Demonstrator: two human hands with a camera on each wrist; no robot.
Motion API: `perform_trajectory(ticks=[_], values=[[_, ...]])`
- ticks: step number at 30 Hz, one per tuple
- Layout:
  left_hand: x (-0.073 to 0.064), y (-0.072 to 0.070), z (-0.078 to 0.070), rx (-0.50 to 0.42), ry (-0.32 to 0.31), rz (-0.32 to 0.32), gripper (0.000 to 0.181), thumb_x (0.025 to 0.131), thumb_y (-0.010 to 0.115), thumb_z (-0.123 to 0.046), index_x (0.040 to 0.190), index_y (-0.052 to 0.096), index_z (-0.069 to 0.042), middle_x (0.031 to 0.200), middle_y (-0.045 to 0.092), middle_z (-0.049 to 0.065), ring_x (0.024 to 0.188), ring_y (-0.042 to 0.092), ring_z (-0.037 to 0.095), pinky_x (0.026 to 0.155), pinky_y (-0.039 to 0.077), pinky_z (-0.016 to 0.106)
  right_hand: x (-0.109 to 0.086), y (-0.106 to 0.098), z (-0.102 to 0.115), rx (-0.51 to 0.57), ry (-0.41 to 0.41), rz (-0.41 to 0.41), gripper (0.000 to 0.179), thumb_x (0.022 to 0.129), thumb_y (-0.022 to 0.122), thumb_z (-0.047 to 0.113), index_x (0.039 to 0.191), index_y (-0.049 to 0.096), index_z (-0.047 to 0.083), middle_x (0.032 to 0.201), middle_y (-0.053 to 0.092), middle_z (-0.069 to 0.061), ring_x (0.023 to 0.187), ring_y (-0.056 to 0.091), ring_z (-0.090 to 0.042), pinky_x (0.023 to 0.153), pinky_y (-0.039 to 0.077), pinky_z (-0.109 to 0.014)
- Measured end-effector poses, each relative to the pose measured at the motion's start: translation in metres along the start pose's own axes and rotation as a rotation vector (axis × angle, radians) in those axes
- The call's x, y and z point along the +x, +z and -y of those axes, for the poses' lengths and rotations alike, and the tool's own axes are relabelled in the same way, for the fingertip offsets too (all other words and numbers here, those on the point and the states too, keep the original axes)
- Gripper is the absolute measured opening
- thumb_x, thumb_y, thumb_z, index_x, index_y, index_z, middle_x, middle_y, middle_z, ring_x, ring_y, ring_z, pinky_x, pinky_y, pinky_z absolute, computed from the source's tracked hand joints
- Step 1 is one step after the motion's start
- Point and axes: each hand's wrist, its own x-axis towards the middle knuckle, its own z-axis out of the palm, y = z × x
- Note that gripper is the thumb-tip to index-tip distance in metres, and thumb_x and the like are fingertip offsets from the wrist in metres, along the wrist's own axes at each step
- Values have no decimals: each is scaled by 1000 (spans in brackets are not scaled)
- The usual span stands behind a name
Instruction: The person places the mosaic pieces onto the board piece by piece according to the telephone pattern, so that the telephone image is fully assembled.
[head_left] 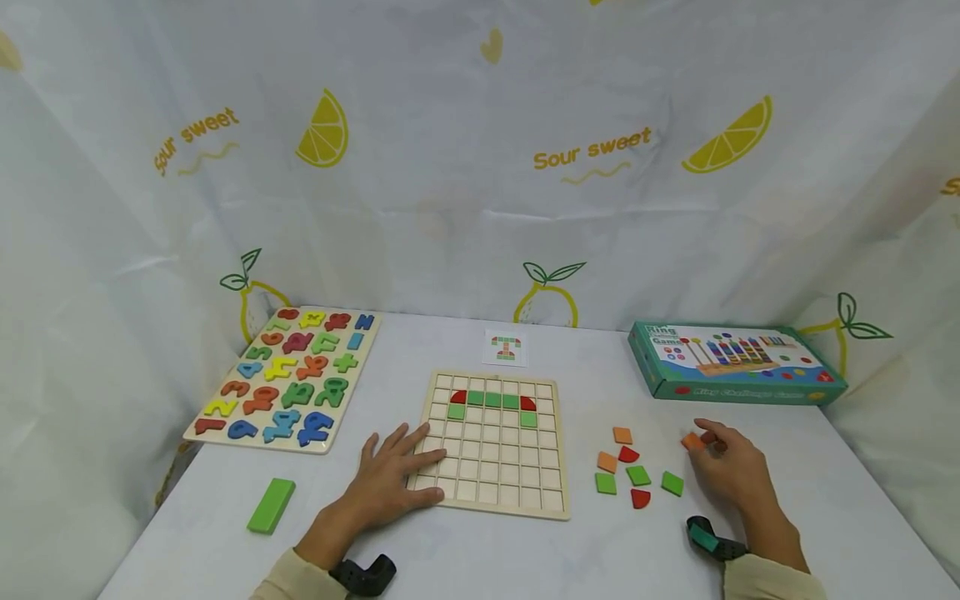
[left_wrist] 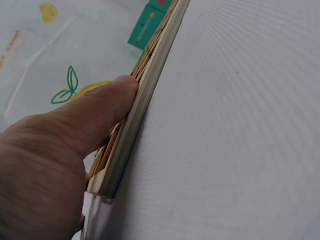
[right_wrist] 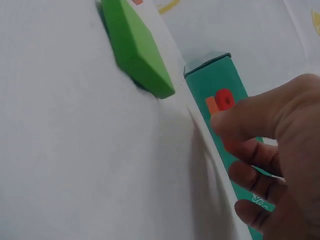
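Observation:
A square wooden grid board (head_left: 489, 475) lies mid-table. Along its upper part run green square tiles (head_left: 492, 400) between two red quarter-round tiles (head_left: 528, 404), with one green tile below each red one. My left hand (head_left: 396, 473) rests spread on the board's left side; in the left wrist view its thumb (left_wrist: 107, 102) lies over the board's edge (left_wrist: 132, 132). Right of the loose tiles, my right hand (head_left: 731, 468) pinches an orange square tile (head_left: 692, 442). Only a sliver of that orange tile (right_wrist: 211, 105) shows past the thumb in the right wrist view.
Loose green, red and orange tiles (head_left: 638, 476) lie between board and right hand. A pattern card (head_left: 506, 348) is behind the board. A number puzzle (head_left: 330, 429) and green block (head_left: 272, 506) are left; a green game box (head_left: 742, 390) is back right.

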Motion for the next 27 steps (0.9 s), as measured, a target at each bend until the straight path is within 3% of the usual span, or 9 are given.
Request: perform_trajectory(ticks=[5, 10, 12, 17, 27], values=[[0, 0, -1, -3, 5, 2, 59, 80, 69, -58, 129, 65, -26, 151, 37, 3, 141, 21, 37, 104, 2, 67, -3, -5, 13, 55, -93, -102, 46, 86, 66, 1, 130, 54, -5, 108, 57, -24, 98, 52, -39, 78, 47, -48], [-1, 0, -1, 3, 3, 8, 60, 80, 68, -59, 130, 64, -27, 151, 37, 3, 141, 21, 37, 104, 2, 67, -4, -11, 33, 93, -246, -191, 45, 82, 70, -3, 126, 59, -2, 106, 60, -16, 93, 54, -30, 72, 49, -40], [-1, 0, -1, 5, -1, 6, 60, 80, 68, -59, 130, 64, -27, 152, 36, 2, 141, 20, 36, 104, 2, 67, -3, -12, 40, 131, -332, -215, 46, 81, 72, -5, 125, 61, 0, 106, 60, -14, 92, 54, -27, 73, 49, -30], [-1, 0, 0, 12, -8, -3, 59, 80, 69, -59, 130, 64, -27, 152, 36, 2, 141, 20, 36, 105, 2, 66, -7, -18, 68, 188, -504, -204, 42, 79, 72, -9, 120, 63, -3, 108, 63, -15, 92, 56, -27, 79, 38, -7], [0, 2, 0, 18, -10, -10, 59, 80, 69, -59, 130, 64, -28, 152, 36, 2, 141, 20, 35, 105, 2, 66, -8, -13, 124, 219, -620, -152, 43, 77, 73, -11, 119, 65, -1, 110, 64, -11, 95, 59, -26, 81, 39, -7]])
